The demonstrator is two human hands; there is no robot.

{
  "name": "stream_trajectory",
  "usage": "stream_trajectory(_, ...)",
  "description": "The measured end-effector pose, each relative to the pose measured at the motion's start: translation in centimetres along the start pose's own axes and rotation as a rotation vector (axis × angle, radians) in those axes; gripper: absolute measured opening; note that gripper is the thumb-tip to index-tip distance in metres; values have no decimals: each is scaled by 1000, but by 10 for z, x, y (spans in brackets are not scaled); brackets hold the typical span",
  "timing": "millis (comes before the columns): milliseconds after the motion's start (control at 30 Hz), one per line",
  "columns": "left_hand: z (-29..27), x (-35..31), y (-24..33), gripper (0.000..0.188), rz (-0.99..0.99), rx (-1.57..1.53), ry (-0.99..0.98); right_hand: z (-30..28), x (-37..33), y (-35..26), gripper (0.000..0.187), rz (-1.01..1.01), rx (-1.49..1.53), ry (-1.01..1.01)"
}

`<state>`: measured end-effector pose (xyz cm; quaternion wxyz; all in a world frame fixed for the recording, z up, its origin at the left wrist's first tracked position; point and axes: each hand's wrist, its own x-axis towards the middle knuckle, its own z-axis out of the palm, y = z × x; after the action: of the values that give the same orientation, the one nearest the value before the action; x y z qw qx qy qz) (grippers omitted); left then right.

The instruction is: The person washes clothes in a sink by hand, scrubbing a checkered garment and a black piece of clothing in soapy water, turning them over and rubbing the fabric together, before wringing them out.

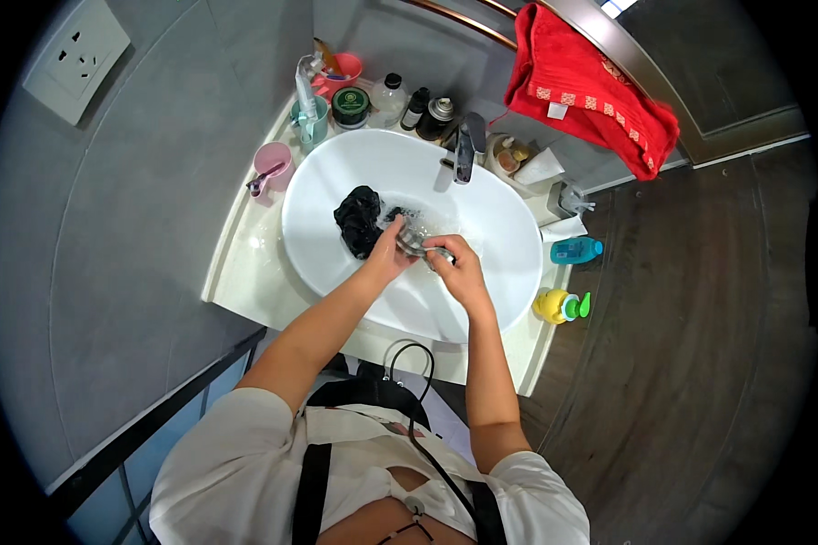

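Observation:
Over the middle of the white washbasin (318, 182), both my hands grip a small grey-and-white checked cloth (411, 242). My left hand (389, 258) is closed around its left end. The fingers of my right hand (459, 269) pinch its other end. Left of the cloth, a wet, shiny black bundle (359, 221) lies in the basin; I cannot tell whether it is fabric or plastic. Sudsy water with dark specks shows beyond my fingers. The chrome faucet (466, 148) stands at the far rim, beyond my right hand.
Cups, including a pink mug (273, 165), a green-lidded jar (350, 106) and bottles crowd the far-left counter. At right stand a blue bottle (575, 251) and a yellow pump bottle (561, 306). A red towel (586, 86) hangs from a rail. A black cable (432, 368) hangs before my chest.

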<state>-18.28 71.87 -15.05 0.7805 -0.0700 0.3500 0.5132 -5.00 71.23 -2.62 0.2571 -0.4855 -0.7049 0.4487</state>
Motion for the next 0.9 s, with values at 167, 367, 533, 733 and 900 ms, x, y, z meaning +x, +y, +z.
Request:
stream_trajectory(167,14,6,-1,27,86,-39,-177,40,-11,0,19,-186,-84,254)
stream_trajectory(367,28,-7,2,27,108,39,33,60,2,18,20,38,-200,393)
stream_trajectory(533,25,7,-11,25,207,113,148,55,28,35,28,233,-264,562)
stream_trajectory(733,38,-17,-25,28,5,480,147,27,15,139,36,261,-237,397)
stream_trajectory(900,9,-8,-17,33,-7,585,309,11,-3,159,34,699,690,335)
